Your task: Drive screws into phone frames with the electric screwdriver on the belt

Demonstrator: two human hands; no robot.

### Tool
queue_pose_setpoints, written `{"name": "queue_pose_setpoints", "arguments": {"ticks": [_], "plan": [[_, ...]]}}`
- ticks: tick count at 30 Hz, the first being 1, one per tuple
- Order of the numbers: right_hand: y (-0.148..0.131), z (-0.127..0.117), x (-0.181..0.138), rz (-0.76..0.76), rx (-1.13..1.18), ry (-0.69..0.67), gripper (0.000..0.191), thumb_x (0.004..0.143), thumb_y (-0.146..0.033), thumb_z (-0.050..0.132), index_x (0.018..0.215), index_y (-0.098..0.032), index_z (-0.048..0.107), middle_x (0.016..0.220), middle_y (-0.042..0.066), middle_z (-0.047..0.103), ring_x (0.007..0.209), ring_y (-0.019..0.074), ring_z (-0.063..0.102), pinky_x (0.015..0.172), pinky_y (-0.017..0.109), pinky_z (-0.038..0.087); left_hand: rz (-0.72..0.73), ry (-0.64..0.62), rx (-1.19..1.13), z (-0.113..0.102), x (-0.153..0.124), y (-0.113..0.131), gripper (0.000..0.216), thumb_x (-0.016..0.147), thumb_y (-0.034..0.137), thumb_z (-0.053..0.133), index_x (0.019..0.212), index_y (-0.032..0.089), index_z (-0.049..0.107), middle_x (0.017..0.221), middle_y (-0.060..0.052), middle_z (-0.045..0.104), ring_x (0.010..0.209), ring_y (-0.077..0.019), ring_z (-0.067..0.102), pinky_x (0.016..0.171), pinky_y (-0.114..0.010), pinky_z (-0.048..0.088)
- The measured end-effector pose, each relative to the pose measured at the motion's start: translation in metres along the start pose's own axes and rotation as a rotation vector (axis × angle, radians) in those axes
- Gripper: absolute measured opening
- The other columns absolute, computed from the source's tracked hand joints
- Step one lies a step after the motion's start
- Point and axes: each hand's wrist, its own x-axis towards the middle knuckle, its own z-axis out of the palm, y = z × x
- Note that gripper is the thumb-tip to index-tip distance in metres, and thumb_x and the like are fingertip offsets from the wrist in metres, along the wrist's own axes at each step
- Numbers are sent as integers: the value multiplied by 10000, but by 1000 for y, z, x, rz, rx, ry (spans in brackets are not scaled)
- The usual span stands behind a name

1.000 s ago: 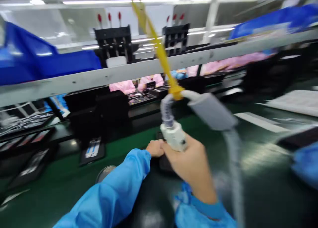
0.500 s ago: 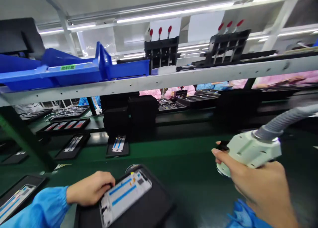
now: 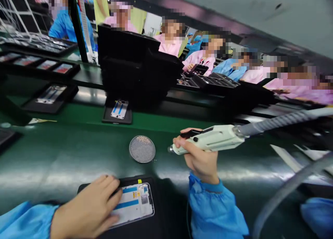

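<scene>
My right hand (image 3: pixel 199 155) is wrapped round a pale electric screwdriver (image 3: pixel 218 136), whose tip points left. A ribbed grey sleeve runs from its back end to the right. Flat across the left part of a phone frame (image 3: pixel 142 200) rests my left hand (image 3: pixel 91 207), its fingers stretched out. The phone frame has blue strips and a yellow tab, and lies in a black tray (image 3: pixel 156 228) at the front of the bench. Between the hands, farther back, sits a round perforated dish (image 3: pixel 142 149) with tiny screws along its far side.
Two black trays (image 3: pixel 122 121) (image 3: pixel 49 105) with phone frames sit at the back left. Black stacked boxes (image 3: pixel 125 65) stand behind them. A pale cable (image 3: pixel 283 194) curves at the right. Several people in pink and blue work beyond the bench.
The view has tipped downward. My left hand has gone from the tray's edge onto the phone frame, and the tray has settled flat. My right hand brought the screwdriver leftward, near the dish.
</scene>
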Motion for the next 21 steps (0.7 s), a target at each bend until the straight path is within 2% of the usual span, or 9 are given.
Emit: {"name": "queue_pose_setpoints", "arguments": {"ticks": [3,6,9,12,15,18,21], "plan": [[15,19,1,40,74,-28,229,636,-193,740,837,-200,631,602,-43,618,581,141,614,636,346,526,63,12,-56,20,-13,5,696,803,508,722,1418,238,540,1405,-195,561,1260,-447,520,1049,-570,415],[30,38,4,55,91,6,224,623,-191,739,816,-201,626,653,-38,619,624,131,622,652,329,526,57,3,-154,32,-8,1,709,811,441,728,1458,266,497,1472,-169,505,1325,-436,490,1096,-560,398],[43,59,8,76,99,-31,220,634,-188,730,823,-202,619,658,-40,604,613,122,599,633,316,514,62,52,-145,34,12,-4,654,844,386,663,1448,192,505,1503,-204,455,1368,-454,433,1129,-595,346],[58,78,9,88,86,-109,213,671,-193,715,863,-203,622,667,-36,600,629,129,593,650,332,514,130,109,-18,31,30,-7,612,877,439,613,1389,110,543,1455,-255,491,1325,-454,475,1105,-581,372],[73,90,8,101,62,-135,208,692,-201,721,876,-197,625,705,-21,609,668,141,597,681,350,511,186,217,121,26,35,-9,538,947,498,519,1316,111,582,1377,-241,568,1253,-391,554,1066,-507,415],[83,94,7,124,73,-158,194,713,-205,714,884,-198,622,710,-18,609,658,141,585,673,352,499,226,293,215,22,32,-9,506,977,530,460,1236,121,611,1282,-212,637,1177,-350,609,1033,-463,423],[87,94,5,130,73,-168,203,728,-191,708,908,-205,614,725,-19,619,660,140,588,676,352,496,261,305,264,20,32,-8,508,977,546,444,1202,124,615,1243,-195,659,1146,-338,626,1030,-456,404]]}}
